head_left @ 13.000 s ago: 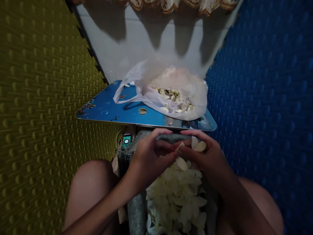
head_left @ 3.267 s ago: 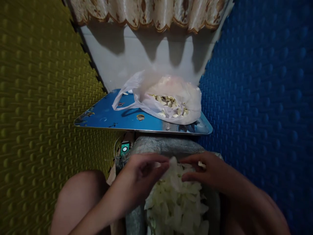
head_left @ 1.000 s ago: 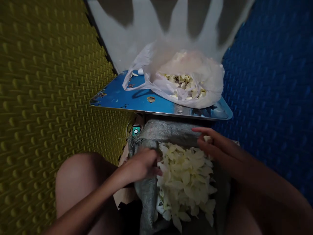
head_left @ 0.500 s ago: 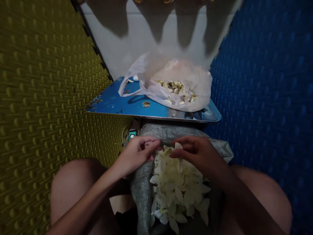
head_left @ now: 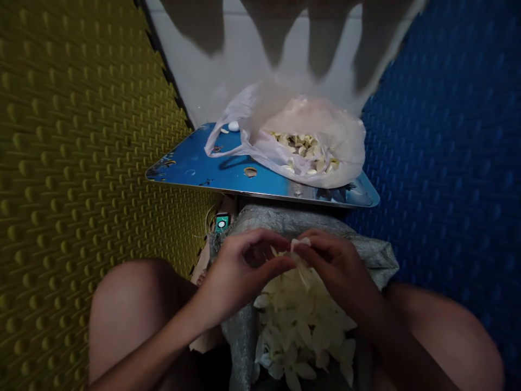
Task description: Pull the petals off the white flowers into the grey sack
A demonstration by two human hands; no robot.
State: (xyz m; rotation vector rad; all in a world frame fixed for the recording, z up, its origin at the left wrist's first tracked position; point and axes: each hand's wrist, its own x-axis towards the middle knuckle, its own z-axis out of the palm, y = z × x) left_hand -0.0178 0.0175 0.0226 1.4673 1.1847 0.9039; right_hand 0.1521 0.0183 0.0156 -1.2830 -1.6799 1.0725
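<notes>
A pale cream flower (head_left: pixel 300 247) is pinched in my right hand (head_left: pixel 336 258), between thumb and bent fingers. My left hand (head_left: pixel 248 260) curves in from the other side, its thumb and fingertips meeting at the same bloom's edge. Just below both hands lies a heap of white and cream flowers (head_left: pixel 305 320) with long petals. The heap rests on a grey woven sack (head_left: pixel 280 217) between my knees. My fingers hide part of the held flower.
Ahead stands a blue picture-printed tabletop (head_left: pixel 183 168). On it lies an open translucent plastic bag (head_left: pixel 345 136) with cream petals (head_left: pixel 303 145) inside. A small green device (head_left: pixel 222 223) sits left of the sack. Studded yellow (head_left: pixel 81 163) and blue mats (head_left: pixel 448 163) flank me.
My left hand has moved right and met my right hand at the flower. The fingers of both hands have closed in on it. The view has shifted slightly.
</notes>
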